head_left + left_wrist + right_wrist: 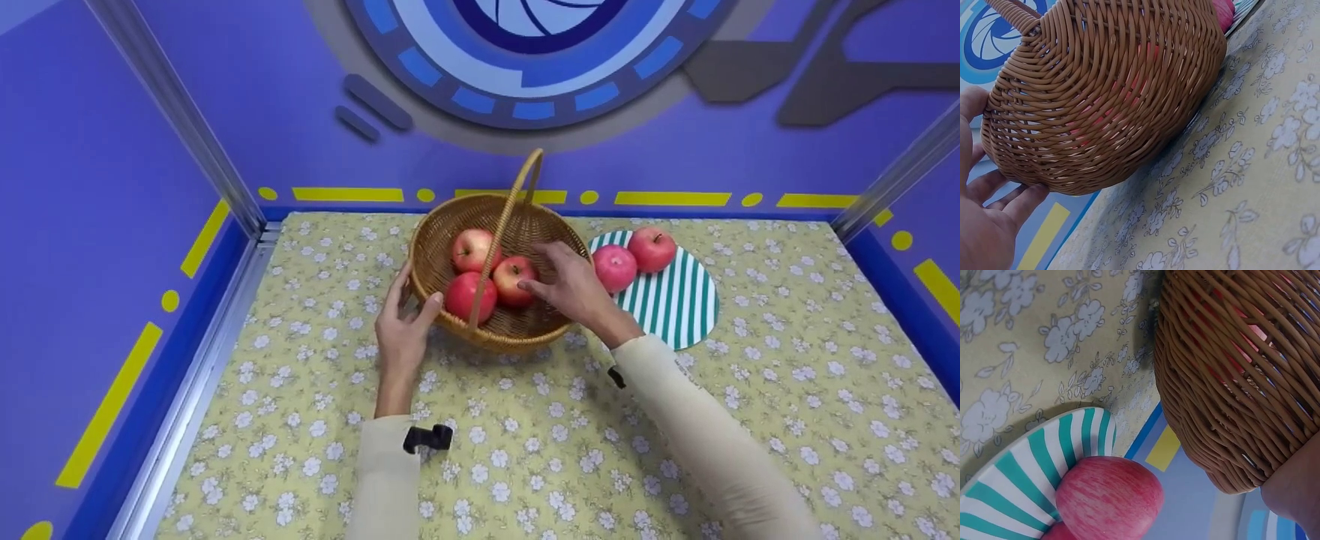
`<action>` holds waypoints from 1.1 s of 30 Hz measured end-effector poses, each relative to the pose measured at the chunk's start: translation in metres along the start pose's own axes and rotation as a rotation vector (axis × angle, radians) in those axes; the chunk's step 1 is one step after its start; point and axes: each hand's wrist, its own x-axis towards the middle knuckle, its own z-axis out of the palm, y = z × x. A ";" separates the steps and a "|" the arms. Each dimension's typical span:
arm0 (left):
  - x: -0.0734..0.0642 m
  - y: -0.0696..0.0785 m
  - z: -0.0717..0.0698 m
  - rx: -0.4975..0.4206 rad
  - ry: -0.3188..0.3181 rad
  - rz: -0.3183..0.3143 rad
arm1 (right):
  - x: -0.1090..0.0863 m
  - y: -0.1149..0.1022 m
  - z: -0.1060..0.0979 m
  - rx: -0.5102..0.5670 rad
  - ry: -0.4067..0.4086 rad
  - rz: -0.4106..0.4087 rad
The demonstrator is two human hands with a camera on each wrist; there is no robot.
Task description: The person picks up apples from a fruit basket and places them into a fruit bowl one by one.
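Observation:
Three red apples lie in a wicker basket (551, 319) with an arched handle: a paler one (472, 250) at the back, a deep red one (466, 294) in front, and a yellow-red one (513, 282) at the right. My left hand (403, 330) holds the basket's left side, its fingers against the outer weave in the left wrist view. Over the right rim reaches my right hand (574, 289), fingers spread inside the basket. Its thumb tip is beside the yellow-red apple; whether it touches, I cannot tell. The right wrist view hides those fingertips behind the weave.
Right of the basket is a green-and-white striped plate (679, 307) bearing a pink-red apple (615, 268) and another red apple (651, 249). A flowered cloth (525, 450) covers the table. Blue panels (300, 142) stand behind and at both sides.

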 end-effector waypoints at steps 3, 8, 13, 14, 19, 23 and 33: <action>0.000 0.001 0.001 -0.005 -0.003 0.000 | 0.001 0.000 0.000 -0.017 -0.036 0.005; -0.001 0.003 0.001 -0.005 -0.002 -0.003 | 0.004 -0.001 0.001 -0.069 -0.104 0.006; -0.001 0.003 0.001 0.010 0.001 -0.008 | 0.005 -0.001 0.002 -0.147 -0.150 -0.026; -0.001 0.003 0.001 0.011 0.000 -0.012 | 0.005 -0.001 0.002 -0.162 -0.158 -0.032; -0.001 0.003 0.002 -0.001 0.000 -0.029 | 0.006 -0.003 0.002 -0.220 -0.208 -0.029; -0.001 0.003 0.002 -0.013 -0.002 -0.030 | 0.007 -0.004 0.002 -0.244 -0.252 -0.006; -0.002 0.003 0.001 0.007 0.002 -0.022 | 0.006 -0.004 0.002 -0.250 -0.271 -0.004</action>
